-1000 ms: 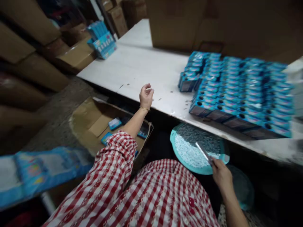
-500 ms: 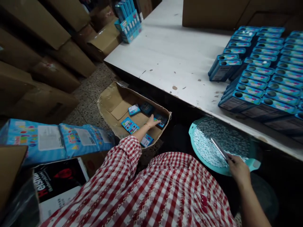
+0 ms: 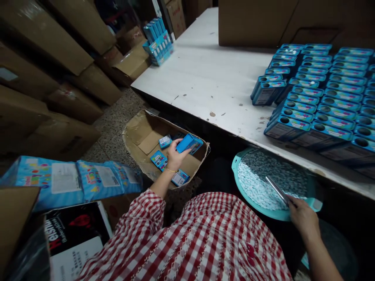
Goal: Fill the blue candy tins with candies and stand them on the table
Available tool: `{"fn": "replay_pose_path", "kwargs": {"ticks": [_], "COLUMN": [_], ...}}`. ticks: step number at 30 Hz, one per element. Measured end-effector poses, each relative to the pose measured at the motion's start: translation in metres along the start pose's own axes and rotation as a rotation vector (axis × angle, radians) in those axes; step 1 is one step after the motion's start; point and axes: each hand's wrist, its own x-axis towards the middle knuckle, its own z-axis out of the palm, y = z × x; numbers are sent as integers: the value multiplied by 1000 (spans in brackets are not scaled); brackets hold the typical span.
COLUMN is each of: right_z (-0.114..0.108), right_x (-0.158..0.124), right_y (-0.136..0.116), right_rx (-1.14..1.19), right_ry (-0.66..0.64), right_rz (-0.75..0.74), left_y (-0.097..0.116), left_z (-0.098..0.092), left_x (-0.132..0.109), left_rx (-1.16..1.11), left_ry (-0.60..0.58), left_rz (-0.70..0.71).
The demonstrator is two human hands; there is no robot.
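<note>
Over an open cardboard carton [image 3: 133,150], my left hand [image 3: 175,157] grips a small blue box [image 3: 185,143], its plain blue end facing up. Several printed blue boxes lie inside the carton, among them one [image 3: 158,159] on its floor and a smaller-looking one [image 3: 165,141] beyond my wrist. My right hand [image 3: 304,216] is closed around a shiny metal tube-like scoop [image 3: 277,190], whose far end is above small pale-blue pieces, candy-like, [image 3: 253,187]. These fill a teal basin [image 3: 238,183] under the table edge.
Rows of upright blue boxes [image 3: 316,105] stand on the white table [image 3: 202,70] at right. A display pack [image 3: 159,45] sits at its far left corner. Blue printed packs [image 3: 99,175] and a black-and-white carton [image 3: 77,222] lie at left, below stacked cartons [image 3: 38,74].
My left hand has lifted a blue box from the carton and drawn back slightly. My right hand stays at the basin with the scoop. The view has shifted a little.
</note>
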Motion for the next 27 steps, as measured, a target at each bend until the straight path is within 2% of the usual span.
{"fn": "replay_pose_path", "kwargs": {"ticks": [2,3,5,6,8,9,10,12,15,17,19,21,23,27], "right_z": [-4,-7,-15,-20,-27,-29,-31,-34,-38,-43,-48,-51,-50,-34], "right_x": [4,4,4,3,1,0,-2,-6,-12,-13,-9,2,18,47], "right_y": [-5,-9,-20,-25,-34,-38,-40,-41,-39,-37,-36,-37,-39,-49], "right_rx": [-43,-59,-80,-85,-102,-115,-129,-157,-242,-344,-443,-510,-536,-476], "right_ry": [5,-4,-20,-24,-20,-23,-25,-44,-59,-33,8,42,44,-129], "right_rz": [-12,-25,-51,-60,-45,-26,1,36,48,47,42,51,99,132], "left_y": [30,40,47,45,33,25,17,3,-6,-5,-2,0,2,2], "left_z": [-1,5,24,38,66,78,88,98,92,82,73,71,74,84], "left_x": [-11,-16,-26,-31,-42,-49,-55,-68,-77,-77,-77,-79,-83,-91], "left_rx": [-132,-234,-422,-464,-395,-305,-203,-20,121,129,118,128,147,154], "left_ry": [-95,-185,-462,-625,-930,-1035,-1106,-1192,-1305,-1443,-1579,-1601,-1536,-1386], "left_rz": [22,-6,-156,-270,-486,-536,-521,-313,86,232,306,337,331,282]}}
